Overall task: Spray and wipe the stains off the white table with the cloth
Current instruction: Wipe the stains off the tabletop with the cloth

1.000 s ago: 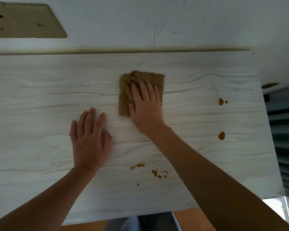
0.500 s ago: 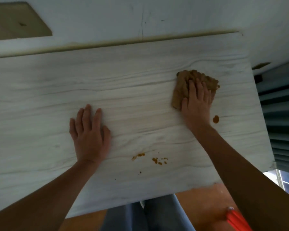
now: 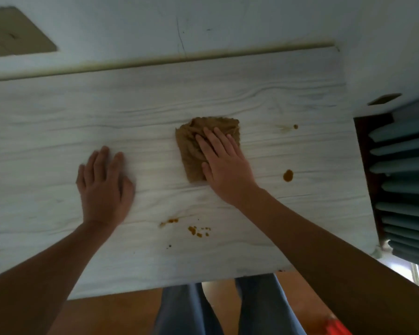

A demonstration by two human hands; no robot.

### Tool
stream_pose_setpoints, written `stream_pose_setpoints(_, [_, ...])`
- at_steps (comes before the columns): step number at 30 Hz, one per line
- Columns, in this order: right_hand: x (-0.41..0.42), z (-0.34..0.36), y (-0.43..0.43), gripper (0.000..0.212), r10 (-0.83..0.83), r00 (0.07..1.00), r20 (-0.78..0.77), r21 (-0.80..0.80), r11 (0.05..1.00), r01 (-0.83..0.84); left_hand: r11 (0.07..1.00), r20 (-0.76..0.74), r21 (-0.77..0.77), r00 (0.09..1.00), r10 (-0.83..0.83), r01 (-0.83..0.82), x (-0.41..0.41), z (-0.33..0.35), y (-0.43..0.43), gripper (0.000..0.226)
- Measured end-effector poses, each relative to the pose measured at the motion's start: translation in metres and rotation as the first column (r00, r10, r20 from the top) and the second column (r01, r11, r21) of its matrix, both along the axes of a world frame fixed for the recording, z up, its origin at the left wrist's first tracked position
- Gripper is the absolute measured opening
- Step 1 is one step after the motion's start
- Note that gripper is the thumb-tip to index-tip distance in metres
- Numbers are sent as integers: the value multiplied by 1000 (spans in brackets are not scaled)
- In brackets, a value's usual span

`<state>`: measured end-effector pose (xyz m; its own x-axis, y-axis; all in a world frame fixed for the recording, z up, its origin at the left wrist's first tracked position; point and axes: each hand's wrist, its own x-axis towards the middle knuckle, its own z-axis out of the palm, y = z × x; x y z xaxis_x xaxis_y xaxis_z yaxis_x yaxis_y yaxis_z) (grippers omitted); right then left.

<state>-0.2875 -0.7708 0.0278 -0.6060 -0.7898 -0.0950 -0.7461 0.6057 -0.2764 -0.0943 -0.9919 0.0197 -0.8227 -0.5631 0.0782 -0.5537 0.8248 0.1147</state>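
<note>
A brown cloth [image 3: 194, 141], bunched up, lies on the white wood-grain table [image 3: 58, 117] right of centre. My right hand [image 3: 224, 165] presses flat on the cloth. My left hand [image 3: 104, 184] rests flat on the bare tabletop to its left, holding nothing. Orange-brown stains remain: a round spot [image 3: 287, 175] right of the cloth, a small dot with a faint smear [image 3: 295, 126] at the far right, and a cluster of specks [image 3: 194, 229] near the front edge. No spray bottle is visible.
The table's back edge meets a white wall [image 3: 203, 20]. Beyond its right end stands a grey-blue slatted surface [image 3: 402, 180]. Below the front edge are my legs in jeans [image 3: 186, 310], an orange floor, and a red object [image 3: 336, 327] at the bottom right.
My right hand slid the cloth right over the upper stains, then back left toward the centre. Those stains are now a small dot and faint smear. My left hand stayed planted.
</note>
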Motion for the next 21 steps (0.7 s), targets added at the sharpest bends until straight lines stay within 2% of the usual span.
stream_pose_setpoints(3, [-44,2,31,59,0,1000,13,24,1000,0,999,64,-5,997,50,-49,-16,12,16,59])
stream_pose_setpoints(7, [-111,4,89,58,-131,991,15,48,990,130,987,118,-8,980,-159,161,-53,25,74,62])
stream_pose_setpoints(11, [-155,8,141,60,-195,981,2,80,978,194,972,66,49,970,-233,230,-110,18,152,60])
stream_pose_setpoints(16, [-133,8,179,59,-182,983,18,42,983,181,989,66,88,990,-128,122,-145,3,189,59])
stream_pose_setpoints(21, [-115,3,204,62,-168,985,45,24,986,167,991,29,86,994,-109,106,-146,1,192,60])
